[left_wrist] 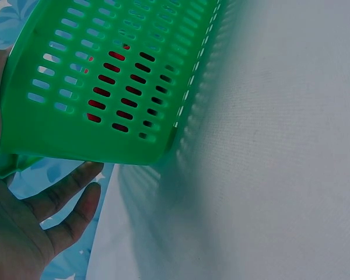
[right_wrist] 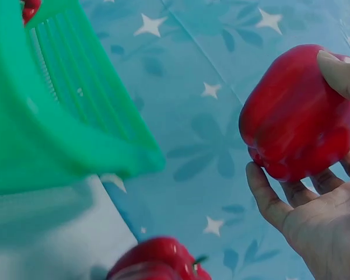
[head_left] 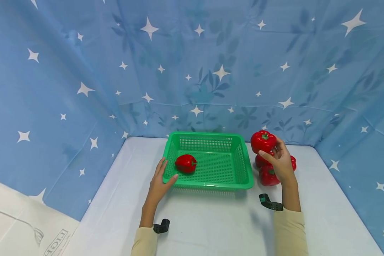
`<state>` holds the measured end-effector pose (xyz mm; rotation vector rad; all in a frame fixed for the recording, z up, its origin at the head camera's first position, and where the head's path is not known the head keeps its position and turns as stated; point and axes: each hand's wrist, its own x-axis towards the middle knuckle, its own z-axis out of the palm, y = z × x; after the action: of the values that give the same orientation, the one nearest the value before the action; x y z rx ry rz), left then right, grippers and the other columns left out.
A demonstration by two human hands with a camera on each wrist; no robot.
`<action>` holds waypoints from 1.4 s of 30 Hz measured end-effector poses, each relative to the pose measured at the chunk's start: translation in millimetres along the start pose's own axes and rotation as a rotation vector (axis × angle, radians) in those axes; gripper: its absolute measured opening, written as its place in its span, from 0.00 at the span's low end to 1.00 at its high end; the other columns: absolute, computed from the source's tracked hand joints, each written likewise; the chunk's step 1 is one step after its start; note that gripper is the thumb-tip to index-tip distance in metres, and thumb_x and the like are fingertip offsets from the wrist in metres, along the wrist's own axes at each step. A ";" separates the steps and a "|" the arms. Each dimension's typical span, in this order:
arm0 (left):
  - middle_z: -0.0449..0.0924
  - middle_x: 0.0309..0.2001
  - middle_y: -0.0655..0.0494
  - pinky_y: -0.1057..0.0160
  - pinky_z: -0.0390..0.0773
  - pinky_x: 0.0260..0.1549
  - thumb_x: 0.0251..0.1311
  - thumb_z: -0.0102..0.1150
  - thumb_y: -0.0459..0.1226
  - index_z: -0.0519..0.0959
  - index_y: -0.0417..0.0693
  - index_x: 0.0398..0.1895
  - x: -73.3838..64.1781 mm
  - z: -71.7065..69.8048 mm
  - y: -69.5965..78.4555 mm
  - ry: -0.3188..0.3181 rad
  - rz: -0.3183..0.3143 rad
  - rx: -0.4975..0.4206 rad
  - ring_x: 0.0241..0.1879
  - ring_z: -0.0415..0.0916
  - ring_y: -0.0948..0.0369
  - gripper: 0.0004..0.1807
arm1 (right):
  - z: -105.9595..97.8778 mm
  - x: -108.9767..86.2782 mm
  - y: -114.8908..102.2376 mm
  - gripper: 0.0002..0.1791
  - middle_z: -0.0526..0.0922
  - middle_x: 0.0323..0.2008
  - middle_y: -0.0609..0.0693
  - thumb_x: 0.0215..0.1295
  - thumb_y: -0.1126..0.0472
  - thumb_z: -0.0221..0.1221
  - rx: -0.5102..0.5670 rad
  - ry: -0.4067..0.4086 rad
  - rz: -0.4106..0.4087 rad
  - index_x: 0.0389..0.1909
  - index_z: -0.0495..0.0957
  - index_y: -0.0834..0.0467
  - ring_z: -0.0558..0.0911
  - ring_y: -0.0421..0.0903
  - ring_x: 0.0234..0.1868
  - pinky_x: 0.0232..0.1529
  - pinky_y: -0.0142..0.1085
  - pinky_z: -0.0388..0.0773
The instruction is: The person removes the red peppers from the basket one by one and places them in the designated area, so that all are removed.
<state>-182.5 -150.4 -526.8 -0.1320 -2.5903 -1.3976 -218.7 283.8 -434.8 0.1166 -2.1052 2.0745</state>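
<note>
A red bell pepper (head_left: 263, 141) is held in my right hand (head_left: 282, 161), above other red bell peppers (head_left: 268, 176) on the table right of the basket. In the right wrist view the thumb lies over the held pepper (right_wrist: 303, 114) and the fingers under it. My left hand (head_left: 160, 185) touches the near left corner of a green plastic basket (head_left: 208, 185), thumb at the rim and fingers fairly straight along the outside. Inside the basket, one red bell pepper (head_left: 185, 163) lies on its side toward the left.
The basket stands on a white-covered table (head_left: 211, 220). A blue curtain (head_left: 179, 71) with white stars and leaf patterns rises behind and at both sides. A black wrist camera (head_left: 161, 226) sits on the left wrist, and another (head_left: 270, 202) on the right.
</note>
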 end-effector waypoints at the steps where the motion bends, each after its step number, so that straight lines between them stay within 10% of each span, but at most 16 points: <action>1: 0.45 0.78 0.66 0.35 0.61 0.66 0.60 0.59 0.59 0.57 0.53 0.76 -0.1 -0.2 -0.2 0.002 0.004 -0.002 0.77 0.48 0.51 0.45 | -2.7 -1.9 1.3 0.44 0.57 0.73 0.51 0.62 0.65 0.64 0.000 0.017 -0.004 0.75 0.53 0.46 0.58 0.49 0.74 0.51 0.17 0.74; 11: 0.44 0.78 0.66 0.34 0.60 0.66 0.61 0.58 0.60 0.56 0.53 0.76 0.4 1.3 -2.9 0.000 0.008 -0.016 0.77 0.48 0.52 0.45 | -27.2 -21.8 12.2 0.40 0.67 0.65 0.45 0.59 0.74 0.63 0.144 0.246 -0.053 0.71 0.59 0.52 0.67 0.40 0.65 0.48 0.18 0.76; 21: 0.46 0.78 0.65 0.35 0.59 0.66 0.61 0.59 0.59 0.57 0.51 0.76 1.6 2.1 -2.6 0.012 0.012 0.009 0.77 0.47 0.52 0.45 | -48.0 -43.2 28.3 0.42 0.63 0.71 0.44 0.58 0.71 0.66 0.188 0.467 0.069 0.71 0.60 0.47 0.61 0.42 0.71 0.51 0.18 0.74; 42: 0.45 0.78 0.65 0.36 0.60 0.67 0.61 0.59 0.59 0.56 0.53 0.76 0.5 1.7 -0.4 0.009 -0.004 0.001 0.77 0.47 0.52 0.45 | -82.8 -84.9 80.5 0.46 0.51 0.77 0.35 0.60 0.60 0.67 0.086 0.569 0.384 0.74 0.51 0.38 0.51 0.40 0.78 0.69 0.32 0.57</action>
<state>-183.3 -149.3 -527.9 -0.1198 -2.5851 -1.3947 -144.1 361.9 -529.0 -0.8252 -1.7778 2.0535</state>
